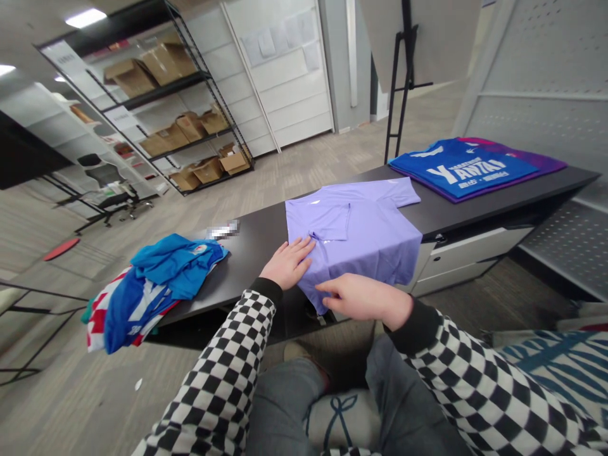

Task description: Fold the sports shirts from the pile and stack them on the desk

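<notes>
A lavender T-shirt (370, 234) lies across the dark table, one side folded inward with its sleeve resting on the body. Its near edge hangs over the table's front. My left hand (289, 261) is spread flat at the shirt's left edge, fingertips on the fabric by the folded sleeve. Over the hanging front part is my right hand (363, 296), index finger and thumb apart and pointing left, with nothing visible between them. Its other fingers are partly hidden, and whether it touches the cloth I cannot tell.
Flat-laid jerseys, a blue one (468, 168) on top, are stacked at the table's (256, 237) right end. A rumpled heap of blue and red-white jerseys (166, 272) hangs over the left end. Drawers (468, 259) sit under the right side. Shelves with cardboard boxes (168, 60) stand behind.
</notes>
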Tool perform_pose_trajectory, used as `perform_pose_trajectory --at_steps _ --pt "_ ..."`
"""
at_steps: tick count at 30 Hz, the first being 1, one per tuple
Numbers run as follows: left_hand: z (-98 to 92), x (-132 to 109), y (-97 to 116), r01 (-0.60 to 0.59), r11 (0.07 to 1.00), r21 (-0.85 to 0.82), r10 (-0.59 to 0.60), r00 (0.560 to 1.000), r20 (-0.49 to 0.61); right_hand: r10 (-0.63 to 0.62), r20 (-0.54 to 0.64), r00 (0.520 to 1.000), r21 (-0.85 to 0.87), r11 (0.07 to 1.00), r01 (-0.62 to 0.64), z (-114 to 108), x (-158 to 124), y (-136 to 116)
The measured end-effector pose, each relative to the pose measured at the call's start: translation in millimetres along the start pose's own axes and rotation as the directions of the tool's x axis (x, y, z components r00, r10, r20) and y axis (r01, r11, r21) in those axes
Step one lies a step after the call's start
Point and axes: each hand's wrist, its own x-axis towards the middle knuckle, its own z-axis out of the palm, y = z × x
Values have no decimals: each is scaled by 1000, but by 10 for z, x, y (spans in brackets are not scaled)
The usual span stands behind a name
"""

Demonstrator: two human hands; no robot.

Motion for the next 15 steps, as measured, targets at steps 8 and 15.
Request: perform_pose_trajectory --at_steps 8,15 --pt "-17 8 26 14 1000 -7 -14 1000 -1 325 146 935 -143 942 -305 137 269 315" --pt "30 -13 -34 -4 999 -35 0 996 -89 299 145 943 -100 953 -286 -36 195 301"
